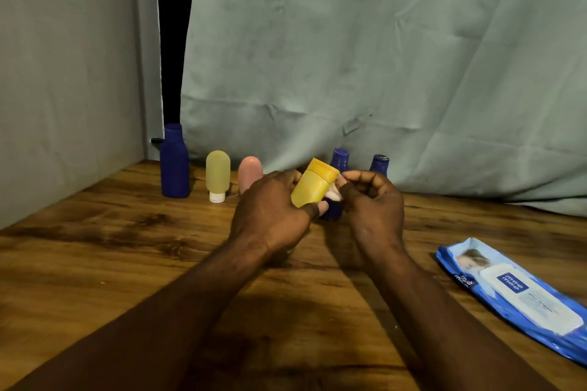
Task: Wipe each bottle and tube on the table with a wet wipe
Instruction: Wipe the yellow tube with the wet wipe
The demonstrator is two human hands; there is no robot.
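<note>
My left hand [273,209] grips a yellow bottle [313,184], tilted with its cap up and to the right, above the wooden table [127,263]. My right hand [371,200] pinches a white wet wipe [334,194] against the bottle's right side. Along the back stand a tall dark blue bottle [174,165], a pale yellow tube [218,175] on its white cap and a pink tube [251,172]. Two more dark blue bottles [340,159] [379,164] are partly hidden behind my hands.
A blue pack of wet wipes [521,298] lies flat at the table's right edge. A grey-green cloth [381,57] hangs behind the table and drapes onto its far right corner. A dark gap [173,41] splits the backdrop at left.
</note>
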